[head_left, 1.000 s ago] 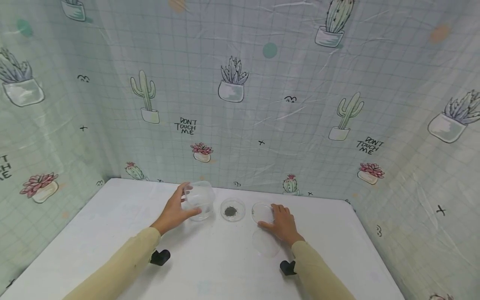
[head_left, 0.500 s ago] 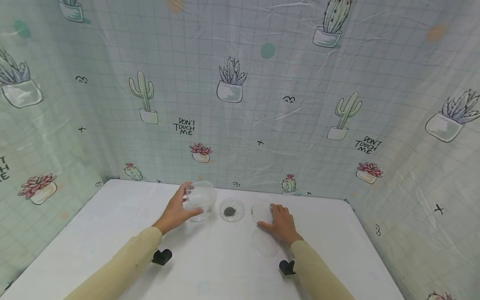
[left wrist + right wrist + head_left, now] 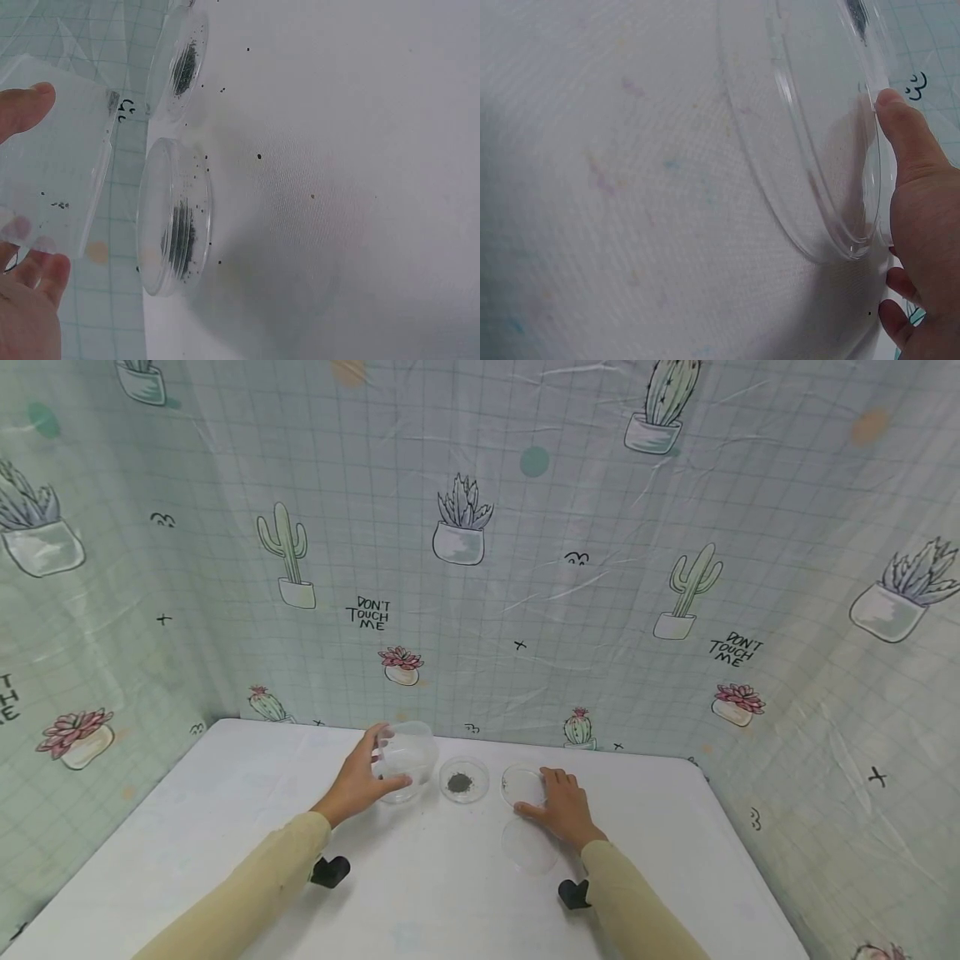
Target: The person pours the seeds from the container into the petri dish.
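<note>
My left hand [image 3: 360, 785] grips a clear plastic container [image 3: 412, 746], thumb in front and fingers behind. Dark grains cling to its wall in the left wrist view. It is tilted above the left petri dish [image 3: 172, 217], which has a heap of dark grains in it. Beside that stands the middle petri dish [image 3: 463, 781], with a similar dark heap. My right hand [image 3: 564, 810] holds the right petri dish [image 3: 521, 786] by its edge, thumb at the near rim; a few specks show inside. A clear round lid [image 3: 529, 846] lies flat just in front of it.
The white table [image 3: 442, 893] ends at a hanging cactus-print cloth [image 3: 495, 610] behind and at both sides. Loose dark grains [image 3: 259, 157] are scattered on the table near the dishes. Black wrist mounts [image 3: 330, 872] stick out below both forearms.
The left hand has shifted slightly to the right with the container, towards the middle dish. The right hand and the dishes stay where they were.
</note>
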Motion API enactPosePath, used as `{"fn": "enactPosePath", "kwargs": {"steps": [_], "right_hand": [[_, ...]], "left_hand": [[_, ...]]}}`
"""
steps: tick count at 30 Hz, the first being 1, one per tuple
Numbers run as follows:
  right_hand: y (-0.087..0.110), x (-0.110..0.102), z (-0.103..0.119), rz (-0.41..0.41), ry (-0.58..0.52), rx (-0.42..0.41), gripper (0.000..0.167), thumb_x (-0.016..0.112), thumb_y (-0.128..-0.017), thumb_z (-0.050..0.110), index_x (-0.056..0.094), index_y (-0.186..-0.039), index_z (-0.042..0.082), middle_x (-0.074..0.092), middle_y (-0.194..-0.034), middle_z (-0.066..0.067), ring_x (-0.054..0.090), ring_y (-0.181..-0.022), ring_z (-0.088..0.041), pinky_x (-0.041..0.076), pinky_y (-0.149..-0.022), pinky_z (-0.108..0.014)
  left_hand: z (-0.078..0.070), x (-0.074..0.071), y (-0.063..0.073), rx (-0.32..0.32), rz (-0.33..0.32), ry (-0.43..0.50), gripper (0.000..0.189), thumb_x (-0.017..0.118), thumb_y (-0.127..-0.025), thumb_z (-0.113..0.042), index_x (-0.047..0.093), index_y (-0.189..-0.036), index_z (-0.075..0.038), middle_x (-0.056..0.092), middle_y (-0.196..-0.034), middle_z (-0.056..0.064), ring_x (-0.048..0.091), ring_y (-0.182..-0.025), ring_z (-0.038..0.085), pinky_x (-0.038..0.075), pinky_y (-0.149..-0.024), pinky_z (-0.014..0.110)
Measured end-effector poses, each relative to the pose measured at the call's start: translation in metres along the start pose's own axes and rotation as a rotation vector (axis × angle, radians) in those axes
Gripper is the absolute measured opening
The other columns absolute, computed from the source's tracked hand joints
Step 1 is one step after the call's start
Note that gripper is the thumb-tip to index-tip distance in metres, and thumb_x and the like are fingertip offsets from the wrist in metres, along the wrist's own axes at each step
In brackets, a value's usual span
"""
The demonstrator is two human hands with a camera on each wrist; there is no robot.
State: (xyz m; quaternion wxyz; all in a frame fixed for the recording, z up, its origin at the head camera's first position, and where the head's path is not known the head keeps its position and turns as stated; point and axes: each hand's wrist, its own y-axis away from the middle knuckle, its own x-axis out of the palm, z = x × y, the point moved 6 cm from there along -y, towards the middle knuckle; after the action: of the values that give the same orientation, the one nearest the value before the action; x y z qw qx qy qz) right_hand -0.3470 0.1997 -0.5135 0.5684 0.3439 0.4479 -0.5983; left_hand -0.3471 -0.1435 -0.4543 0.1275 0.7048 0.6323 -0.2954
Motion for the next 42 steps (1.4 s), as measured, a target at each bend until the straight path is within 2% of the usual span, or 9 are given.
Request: {"fn": "enactPosePath", "kwargs": {"steps": [7,12,19,30,42], "right_hand": [[0.001,0.000,0.000,-0.002,0.000,-0.007,0.090,0.073,-0.076,0.059,0.042,-0.141,0.005,0.050,-0.137,-0.017,0.045,-0.126,-0.035,0.039,-0.106,-0.056],[0.000,0.000,0.000,-0.007,0.004,-0.017,0.089,0.073,-0.076,0.058,0.043,-0.140,0.005,0.051,-0.136,-0.017,0.045,-0.126,-0.035,0.040,-0.105,-0.057],[-0.001,0.001,-0.001,-0.012,0.013,-0.021,0.089,0.073,-0.076,0.059,0.042,-0.140,0.005,0.051,-0.137,-0.017,0.045,-0.126,-0.035,0.041,-0.105,-0.057],[0.000,0.003,-0.002,-0.010,0.012,-0.013,0.089,0.073,-0.075,0.059,0.043,-0.140,0.005,0.051,-0.136,-0.016,0.045,-0.126,-0.034,0.041,-0.104,-0.056],[0.001,0.001,0.000,-0.015,0.016,-0.022,0.090,0.074,-0.075,0.059,0.043,-0.139,0.005,0.051,-0.135,-0.017,0.046,-0.125,-0.035,0.041,-0.103,-0.057]], "left_hand": [[-0.006,0.003,-0.001,0.038,0.006,0.004,0.099,0.082,-0.077,-0.028,0.019,-0.152,-0.012,0.038,-0.149,0.014,0.040,-0.136,0.036,0.042,-0.110,0.051],[-0.008,0.005,-0.002,0.029,0.012,0.002,0.099,0.082,-0.077,-0.028,0.019,-0.152,-0.013,0.038,-0.149,0.014,0.039,-0.137,0.036,0.041,-0.111,0.050],[-0.010,0.007,-0.003,0.052,0.009,0.003,0.099,0.082,-0.077,-0.026,0.019,-0.152,-0.012,0.038,-0.149,0.014,0.039,-0.137,0.036,0.041,-0.111,0.051],[-0.011,0.012,-0.005,0.073,0.004,0.002,0.101,0.083,-0.076,-0.026,0.018,-0.153,-0.020,0.040,-0.147,0.011,0.040,-0.136,0.034,0.042,-0.110,0.049],[-0.014,0.015,-0.007,0.092,-0.002,0.006,0.101,0.083,-0.076,-0.026,0.018,-0.153,-0.019,0.040,-0.148,0.013,0.040,-0.136,0.035,0.043,-0.109,0.050]]}}
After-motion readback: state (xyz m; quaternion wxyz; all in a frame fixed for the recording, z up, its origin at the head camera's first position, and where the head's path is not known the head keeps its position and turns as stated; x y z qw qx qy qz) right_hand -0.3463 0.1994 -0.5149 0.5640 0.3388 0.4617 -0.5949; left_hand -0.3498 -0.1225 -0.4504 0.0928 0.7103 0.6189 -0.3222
